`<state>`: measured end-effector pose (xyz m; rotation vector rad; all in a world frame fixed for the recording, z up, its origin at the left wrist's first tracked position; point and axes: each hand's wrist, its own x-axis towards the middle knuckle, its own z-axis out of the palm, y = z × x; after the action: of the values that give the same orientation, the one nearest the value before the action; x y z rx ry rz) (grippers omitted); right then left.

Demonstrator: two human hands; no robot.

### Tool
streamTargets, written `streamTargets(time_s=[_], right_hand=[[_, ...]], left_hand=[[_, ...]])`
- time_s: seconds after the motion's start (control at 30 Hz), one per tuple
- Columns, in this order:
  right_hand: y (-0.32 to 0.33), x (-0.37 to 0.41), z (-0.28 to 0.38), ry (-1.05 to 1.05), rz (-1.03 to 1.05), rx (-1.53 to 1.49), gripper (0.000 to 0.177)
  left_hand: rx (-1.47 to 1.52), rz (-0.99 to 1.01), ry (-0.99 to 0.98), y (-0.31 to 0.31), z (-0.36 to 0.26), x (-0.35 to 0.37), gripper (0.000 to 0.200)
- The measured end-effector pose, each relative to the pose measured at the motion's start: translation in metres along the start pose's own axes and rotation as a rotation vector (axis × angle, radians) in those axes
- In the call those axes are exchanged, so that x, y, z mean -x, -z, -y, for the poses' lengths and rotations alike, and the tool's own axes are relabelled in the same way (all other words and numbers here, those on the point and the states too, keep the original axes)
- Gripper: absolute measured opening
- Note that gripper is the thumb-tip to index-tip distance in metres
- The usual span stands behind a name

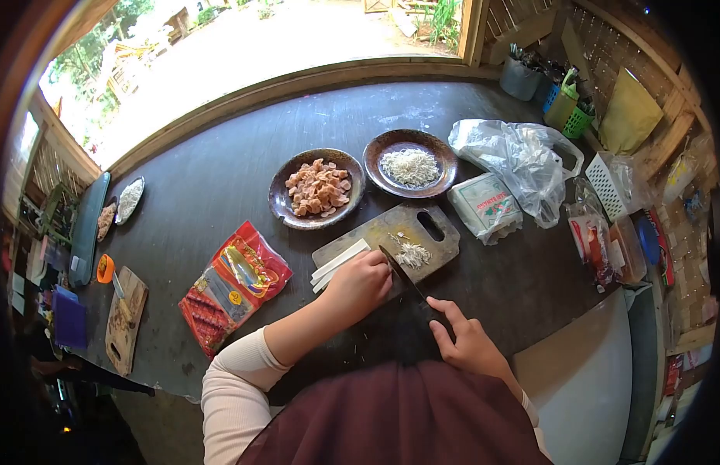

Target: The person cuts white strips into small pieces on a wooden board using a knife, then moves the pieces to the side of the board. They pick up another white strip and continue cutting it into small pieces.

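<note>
The person's left hand lies with curled fingers over the near end of some white strips, pinning them flat on the wooden cutting board. The strips stick out to the left, past the board's edge. The right hand sits nearer, on the right, and grips the dark handle of a knife with the forefinger stretched forward. The blade runs up and to the left onto the board and ends just beside the left hand's knuckles. A small pile of fine white shreds lies on the board just right of the blade.

The board sits in the middle of a dark desk. Just beyond it stand two brown plates side by side. The left plate holds pinkish-orange chunks, and the right plate holds pale shreds. A red packet lies to the left of the left arm. To the right of the board is a white wrapped pack, with a crumpled clear plastic bag touching it on the far side.
</note>
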<state>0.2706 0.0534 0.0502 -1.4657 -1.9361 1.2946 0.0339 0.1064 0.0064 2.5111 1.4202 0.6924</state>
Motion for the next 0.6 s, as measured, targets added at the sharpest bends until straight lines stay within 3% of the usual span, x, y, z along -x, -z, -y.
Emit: streamTargets(time_s=[0.6], right_hand=[[-0.003, 0.008, -0.011, 0.16, -0.046, 0.066, 0.041]], left_hand=[[0.007, 0.011, 0.02, -0.005, 0.004, 0.001, 0.011]])
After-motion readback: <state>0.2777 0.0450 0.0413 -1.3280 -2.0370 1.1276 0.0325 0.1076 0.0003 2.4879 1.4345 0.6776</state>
